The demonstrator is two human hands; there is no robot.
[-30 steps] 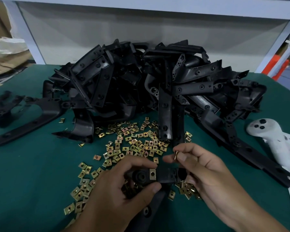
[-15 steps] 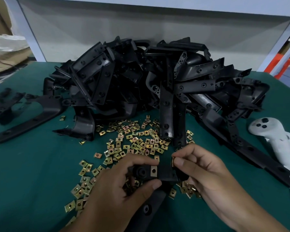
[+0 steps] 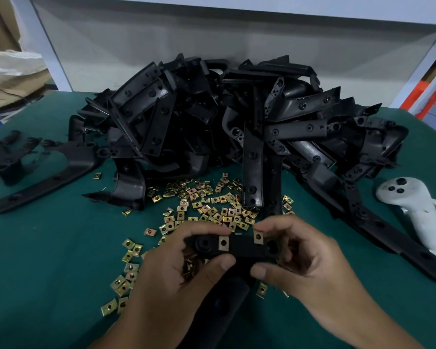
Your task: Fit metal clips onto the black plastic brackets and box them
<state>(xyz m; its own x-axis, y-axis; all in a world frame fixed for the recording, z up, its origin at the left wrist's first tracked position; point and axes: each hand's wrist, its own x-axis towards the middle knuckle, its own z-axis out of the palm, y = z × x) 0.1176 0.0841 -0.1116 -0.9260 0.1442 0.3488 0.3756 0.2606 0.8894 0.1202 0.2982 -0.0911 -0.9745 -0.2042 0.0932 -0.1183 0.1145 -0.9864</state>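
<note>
Down onto the long black plastic bracket (image 3: 239, 246) goes the square brass-coloured metal clip (image 3: 258, 237), right hand (image 3: 305, 263) pinching it at the bar's 1 o'clock edge. Left hand (image 3: 176, 270) is gripping the bracket, fingers curled round, beside a seated clip (image 3: 223, 243), over the green table (image 3: 48, 248).

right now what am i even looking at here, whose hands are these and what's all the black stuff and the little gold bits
This is one picture from a camera worn on a person's head, looking down at their own two bare hands; there is no machine. The left hand and right hand both hold one black plastic bracket. Two metal clips sit on its top edge: one near the left thumb, another under the right fingertips. Behind, on the green table, lies a big pile of the same brackets, with loose gold clips scattered in front. The white thing at right is a handheld controller.
</note>
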